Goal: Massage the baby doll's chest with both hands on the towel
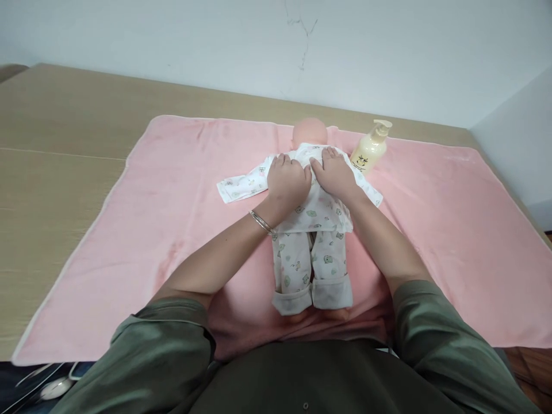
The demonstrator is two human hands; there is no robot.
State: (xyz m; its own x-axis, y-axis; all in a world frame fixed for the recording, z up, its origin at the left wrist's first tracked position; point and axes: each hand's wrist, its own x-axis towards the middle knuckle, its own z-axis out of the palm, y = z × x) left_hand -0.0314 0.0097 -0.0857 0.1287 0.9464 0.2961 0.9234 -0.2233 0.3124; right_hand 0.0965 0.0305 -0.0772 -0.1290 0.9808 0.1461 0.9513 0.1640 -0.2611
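A baby doll [309, 131] lies on a pink blanket, its bald head toward the wall and no face showing. It wears a white printed top [317, 211] and matching trousers [330, 259] with turned-up cuffs. My left hand [288, 179] rests on the left side of the doll's upper back, fingers pointing toward the head. On the right side lies my right hand [334, 172], flat with the thumb out toward the left one. Both palms press on the cloth and hold nothing. The left sleeve of the top stretches out sideways; my right forearm partly covers the other sleeve.
Just right of the doll stands a cream pump bottle [370, 150]. The pink blanket [172, 190] covers much of the wooden table [64, 121], which meets a white, cracked wall [215, 46] at the back. Below the table's left front edge are cables and a white object [56, 388].
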